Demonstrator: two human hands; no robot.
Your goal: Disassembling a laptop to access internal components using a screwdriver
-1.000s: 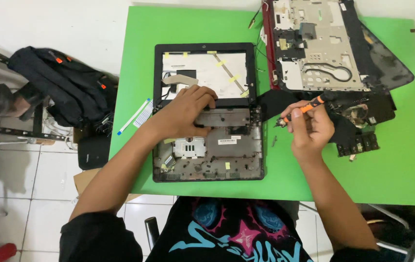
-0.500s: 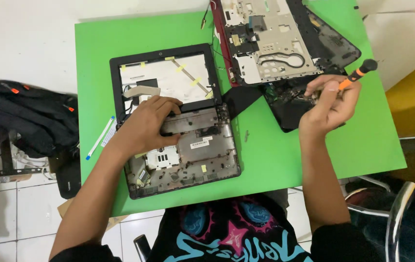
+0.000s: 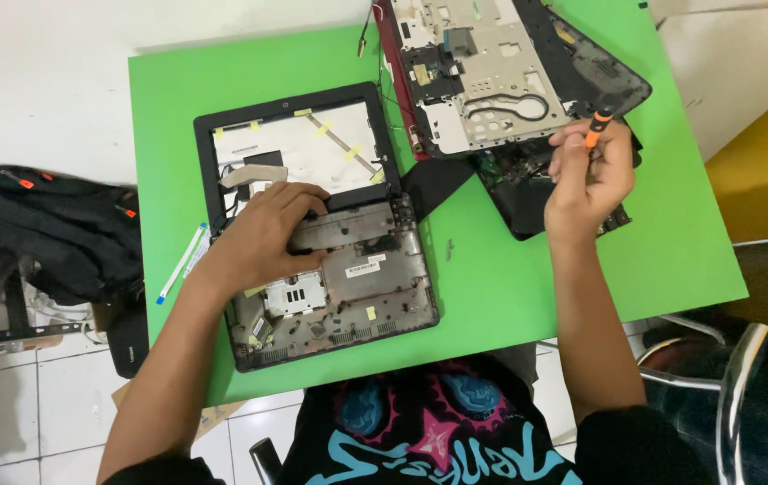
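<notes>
Left hand (image 3: 263,238) pressed flat on the opened laptop base (image 3: 339,287); right hand (image 3: 586,175) gripping an orange screwdriver (image 3: 598,124).
Beyond the right hand lies a stripped chassis (image 3: 483,72); a slipping tip could gouge its exposed board.

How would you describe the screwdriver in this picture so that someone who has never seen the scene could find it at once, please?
Start at the green table and go to its far right part, where a dismantled laptop chassis lies with its metal frame exposed. Over the near edge of that chassis the right hand is raised. The screwdriver sticks up from its fingers: its orange-and-black handle is the only orange item there.
</notes>
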